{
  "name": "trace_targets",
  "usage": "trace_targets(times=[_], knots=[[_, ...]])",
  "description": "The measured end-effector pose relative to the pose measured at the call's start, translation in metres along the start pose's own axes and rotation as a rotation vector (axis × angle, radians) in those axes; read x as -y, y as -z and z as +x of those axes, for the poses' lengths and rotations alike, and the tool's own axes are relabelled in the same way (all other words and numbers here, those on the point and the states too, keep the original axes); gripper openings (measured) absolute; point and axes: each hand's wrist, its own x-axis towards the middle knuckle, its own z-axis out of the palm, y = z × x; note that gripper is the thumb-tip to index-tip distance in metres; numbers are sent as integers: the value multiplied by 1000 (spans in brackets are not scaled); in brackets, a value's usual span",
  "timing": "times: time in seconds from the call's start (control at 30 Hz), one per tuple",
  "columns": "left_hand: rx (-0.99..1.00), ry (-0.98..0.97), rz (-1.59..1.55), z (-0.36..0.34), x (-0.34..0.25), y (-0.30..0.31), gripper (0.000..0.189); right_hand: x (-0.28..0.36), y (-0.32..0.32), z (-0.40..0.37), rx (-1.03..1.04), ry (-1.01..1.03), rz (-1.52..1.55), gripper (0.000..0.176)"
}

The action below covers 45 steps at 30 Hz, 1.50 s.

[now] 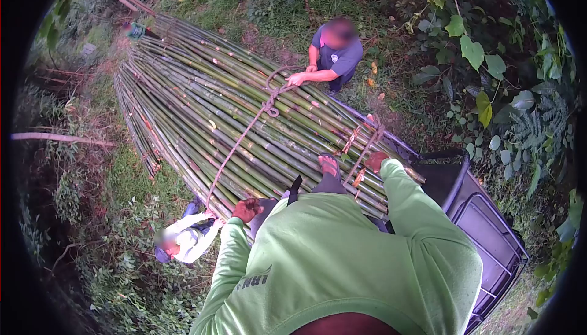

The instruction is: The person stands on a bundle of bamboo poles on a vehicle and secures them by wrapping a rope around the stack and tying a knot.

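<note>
Bamboo poles (232, 112) lie before the wearer, running from far left towards a vehicle (486, 228) on the right. A rope (235, 147) lies across them; one person (337, 51) stands beyond the poles, another person (186, 238) on the near left side. A second binding (367, 148) apparently crosses nearer the vehicle

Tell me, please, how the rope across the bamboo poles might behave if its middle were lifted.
The rope would probably flex, since it curls into a knot over the bamboo poles. It may resist rising far, as the person in dark blue and the person in white hold it from opposite sides.
</note>
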Motion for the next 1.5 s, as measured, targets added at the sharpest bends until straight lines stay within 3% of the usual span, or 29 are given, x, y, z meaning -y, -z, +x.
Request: trace_targets(times=[0.4, 0.77, 0.97, 1.3, 1.5], knots=[[48, 23, 7, 7, 17, 6, 46, -6, -28, 14, -52, -66, 136, 44], [21, 62, -3, 5, 2, 6, 45, -43, -118, 63, -70, -131, 390, 50], [27, 15, 88, 7, -1, 3, 43, -18, -57, 27, -30, -101, 298, 49], [27, 71, -3, 1, -16, 0, 42, -31, -80, 46, 12, -134, 393, 46], [36, 98, -48, 2, -16, 1, 44, -20, -51, 29, -87, -50, 214, 43]])
